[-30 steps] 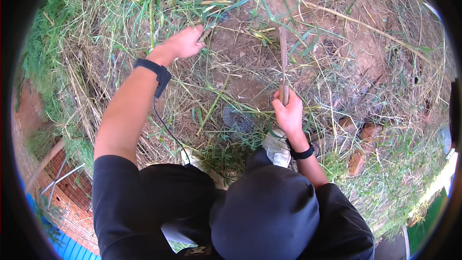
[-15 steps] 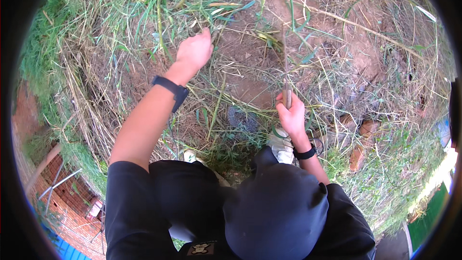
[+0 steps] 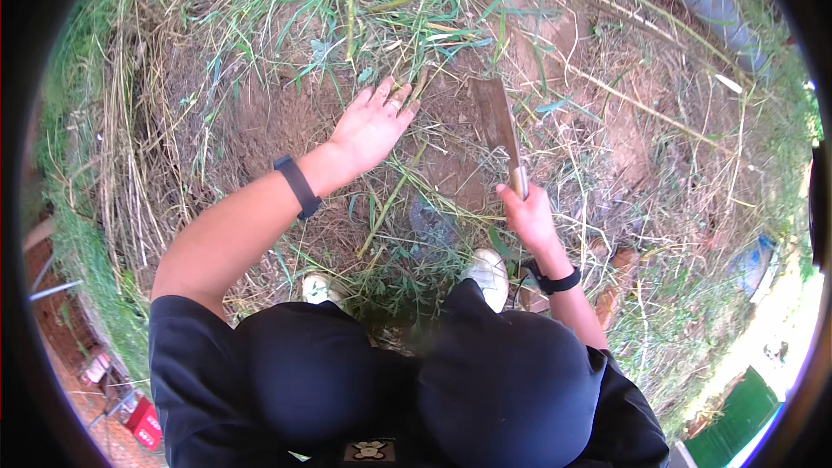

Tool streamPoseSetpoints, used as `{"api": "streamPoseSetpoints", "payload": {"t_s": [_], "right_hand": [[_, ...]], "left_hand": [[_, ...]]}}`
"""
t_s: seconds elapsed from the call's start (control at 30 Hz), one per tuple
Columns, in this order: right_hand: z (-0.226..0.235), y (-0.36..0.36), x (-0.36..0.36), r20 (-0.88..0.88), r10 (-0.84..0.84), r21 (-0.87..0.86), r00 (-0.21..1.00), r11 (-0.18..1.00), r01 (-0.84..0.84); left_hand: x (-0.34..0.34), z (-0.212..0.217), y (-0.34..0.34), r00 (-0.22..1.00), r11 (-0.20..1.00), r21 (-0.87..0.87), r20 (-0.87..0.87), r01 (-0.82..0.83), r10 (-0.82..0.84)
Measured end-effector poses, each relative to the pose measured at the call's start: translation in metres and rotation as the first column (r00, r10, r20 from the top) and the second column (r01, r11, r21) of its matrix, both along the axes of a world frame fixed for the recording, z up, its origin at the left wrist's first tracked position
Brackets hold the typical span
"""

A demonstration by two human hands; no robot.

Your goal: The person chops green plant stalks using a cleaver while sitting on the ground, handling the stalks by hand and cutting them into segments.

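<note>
My right hand [image 3: 530,215] grips the short wooden handle of a chopping knife [image 3: 497,117]. The knife's broad, rusty brown blade points away from me, over bare soil and cut straw. To its left, my left hand [image 3: 373,126] is open with the palm down and fingers spread. Its fingertips are by a short brown stalk [image 3: 422,82] at the edge of the green grass [image 3: 303,17]; whether they touch it I cannot tell. Between the hands, a long pale green stem [image 3: 394,199] lies across dry grass.
Near my white shoes [image 3: 487,279] is a round grey mesh-like piece [image 3: 431,224], half under weeds. Brick pieces [image 3: 617,282] lie to the right. A thick grey pipe-like thing [image 3: 702,0] lies at the far right. Dry stalks [image 3: 139,139] are heaped at the left.
My left hand has gone from closed to spread and shifted slightly right and nearer. The knife has turned from edge-on to showing its broad side. My view has shifted, bringing the grey pipe-like thing in.
</note>
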State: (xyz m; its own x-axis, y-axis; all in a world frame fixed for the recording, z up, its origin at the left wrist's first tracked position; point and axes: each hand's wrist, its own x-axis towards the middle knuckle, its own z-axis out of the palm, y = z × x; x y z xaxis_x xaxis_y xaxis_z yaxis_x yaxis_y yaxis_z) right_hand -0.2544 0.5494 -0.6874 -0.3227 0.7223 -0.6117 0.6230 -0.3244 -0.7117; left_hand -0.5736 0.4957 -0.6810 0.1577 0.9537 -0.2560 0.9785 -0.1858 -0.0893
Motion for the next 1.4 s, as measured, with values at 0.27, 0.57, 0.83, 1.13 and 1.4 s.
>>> {"api": "streamPoseSetpoints", "payload": {"t_s": [0.27, 0.57, 0.83, 1.13, 1.4], "right_hand": [[0.252, 0.102, -0.07, -0.764, 0.285, 0.474, 0.579, 0.856, 0.205], [-0.011, 0.048, -0.097, -0.001, 0.114, -0.197, 0.993, 0.974, -0.112], [-0.002, 0.026, -0.111, -0.062, 0.205, -0.137, 0.977, 0.968, -0.211], [0.228, 0.078, -0.111, 0.188, 0.128, 0.601, 0.974, 0.769, -0.217], [0.353, 0.109, -0.106, -0.713, 0.594, 0.674, 0.374, 0.727, 0.129]], "left_hand": [[-0.008, -0.015, -0.048, 0.982, 0.953, 0.276, 0.174, -0.126, 0.079], [-0.038, 0.047, -0.076, 0.907, 0.894, 0.354, 0.403, -0.276, 0.12], [-0.049, 0.031, -0.095, 0.827, 0.749, 0.444, 0.508, -0.491, 0.241], [-0.048, 0.002, -0.087, 0.786, 0.742, 0.384, 0.54, -0.549, 0.302], [-0.062, -0.004, -0.089, 0.691, 0.709, 0.276, 0.604, -0.649, 0.397]]}}
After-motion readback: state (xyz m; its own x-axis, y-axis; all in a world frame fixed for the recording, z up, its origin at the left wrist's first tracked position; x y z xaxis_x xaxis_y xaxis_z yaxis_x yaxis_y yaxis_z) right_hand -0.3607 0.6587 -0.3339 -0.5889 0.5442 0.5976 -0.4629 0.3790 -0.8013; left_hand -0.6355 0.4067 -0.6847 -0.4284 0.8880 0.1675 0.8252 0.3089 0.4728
